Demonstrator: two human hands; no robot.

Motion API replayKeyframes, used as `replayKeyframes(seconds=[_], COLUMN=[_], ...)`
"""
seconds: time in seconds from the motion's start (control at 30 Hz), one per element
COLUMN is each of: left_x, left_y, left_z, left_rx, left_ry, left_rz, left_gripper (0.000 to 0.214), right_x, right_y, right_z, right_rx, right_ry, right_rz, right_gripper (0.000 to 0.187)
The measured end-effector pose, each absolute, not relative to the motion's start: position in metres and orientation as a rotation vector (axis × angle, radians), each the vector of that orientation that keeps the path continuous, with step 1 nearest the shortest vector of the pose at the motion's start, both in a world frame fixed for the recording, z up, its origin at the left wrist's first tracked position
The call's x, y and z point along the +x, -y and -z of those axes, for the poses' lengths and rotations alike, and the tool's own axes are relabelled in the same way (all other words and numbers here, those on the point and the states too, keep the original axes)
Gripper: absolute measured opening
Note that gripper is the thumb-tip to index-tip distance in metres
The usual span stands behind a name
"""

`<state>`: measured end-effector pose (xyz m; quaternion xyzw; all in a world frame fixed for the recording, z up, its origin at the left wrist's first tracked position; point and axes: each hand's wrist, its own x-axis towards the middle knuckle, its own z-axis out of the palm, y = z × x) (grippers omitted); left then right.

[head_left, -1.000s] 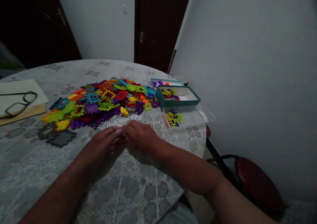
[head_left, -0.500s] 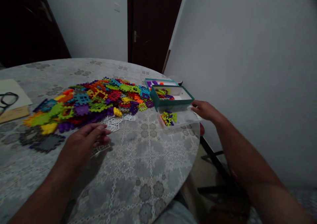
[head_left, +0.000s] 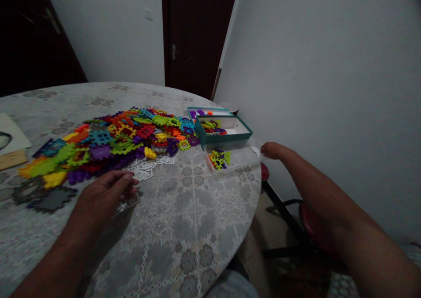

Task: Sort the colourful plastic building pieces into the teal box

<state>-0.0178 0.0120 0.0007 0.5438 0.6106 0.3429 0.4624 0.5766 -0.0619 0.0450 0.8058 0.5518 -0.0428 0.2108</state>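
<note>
My left hand (head_left: pixel 107 190) hovers low over the near side of the table, its fingers curled together. A white lattice piece (head_left: pixel 128 202) shows under the fingertips; whether they grip it is hidden. Just beyond lie several flat white lattice pieces (head_left: pixel 144 168), beside a big heap of colourful plastic building pieces (head_left: pixel 121 135). My right hand (head_left: pixel 274 151) is closed at the far right end of a clear plastic box (head_left: pixel 237 164), fingertips mostly hidden. Inside the box are green, purple and orange pieces (head_left: pixel 219 159) at the left and a white piece (head_left: pixel 255 150) near my right hand.
Behind the clear box stands a teal box (head_left: pixel 226 136) partly filled with pieces, with another shallow teal box (head_left: pixel 210 109) behind it. The round table (head_left: pixel 171 227) has a patterned cloth. Past its right edge is a red stool (head_left: pixel 317 227); a wall rises beyond.
My right hand has slid rightward to the end of the clear box, and a white piece now shows inside it. My left hand holds about the same place; the view has shifted slightly.
</note>
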Motion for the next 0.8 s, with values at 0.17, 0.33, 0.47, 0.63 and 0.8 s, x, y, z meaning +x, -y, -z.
replayKeyframes(seconds=[0.17, 0.33, 0.47, 0.63, 0.8], left_x=[-0.020, -0.023, -0.024, -0.029, -0.035], left_y=[-0.012, -0.013, -0.013, -0.023, -0.030], left_z=[-0.002, -0.002, 0.003, 0.017, 0.024], left_rx=[1.437, 1.394, 1.346, 1.219, 1.204], left_ry=[-1.522, -1.554, -1.567, -1.467, -1.482], left_rz=[-0.816, -0.918, -1.138, -1.375, -1.441], left_gripper=[0.030, 0.031, 0.023, 0.021, 0.021], right_x=[0.564, 0.514, 0.428, 0.314, 0.232], right_y=[0.066, 0.080, 0.094, 0.100, 0.060], right_z=[-0.053, -0.063, -0.059, -0.045, -0.025], right_rx=[2.321, 2.370, 2.278, 1.745, 1.552], right_ry=[-1.434, -1.453, -1.982, -2.785, -2.840], right_rz=[-0.044, -0.219, -0.224, 0.376, 0.581], right_gripper=[0.045, 0.043, 0.037, 0.028, 0.021])
